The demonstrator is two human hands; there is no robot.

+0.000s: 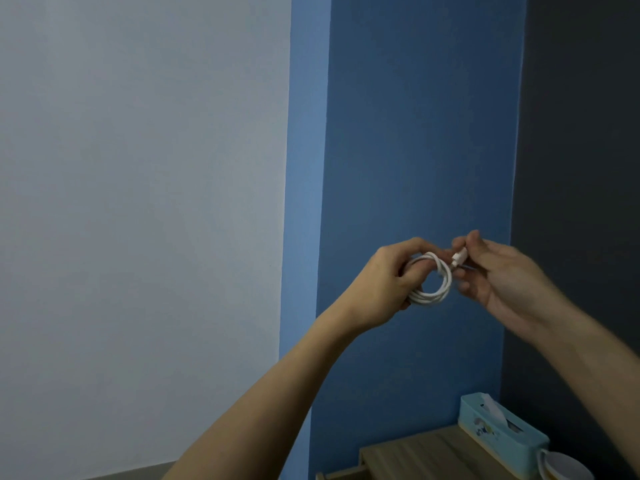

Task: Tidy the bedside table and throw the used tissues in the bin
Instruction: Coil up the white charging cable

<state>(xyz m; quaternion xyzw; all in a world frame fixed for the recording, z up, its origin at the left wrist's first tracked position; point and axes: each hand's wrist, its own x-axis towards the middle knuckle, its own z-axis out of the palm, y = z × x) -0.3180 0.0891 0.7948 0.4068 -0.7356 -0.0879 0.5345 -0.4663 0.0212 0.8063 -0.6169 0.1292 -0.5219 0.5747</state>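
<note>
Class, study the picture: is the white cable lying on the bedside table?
No, the coiled white cable is held up by the left hand, with the right hand pinching its plug end, above the bedside table.

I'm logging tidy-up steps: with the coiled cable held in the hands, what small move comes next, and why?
Probably tuck the plug end, pinched by the right hand, through the white cable coil gripped by the left hand. The loops look complete but the end is loose; tucking it should keep the coil together.
</note>
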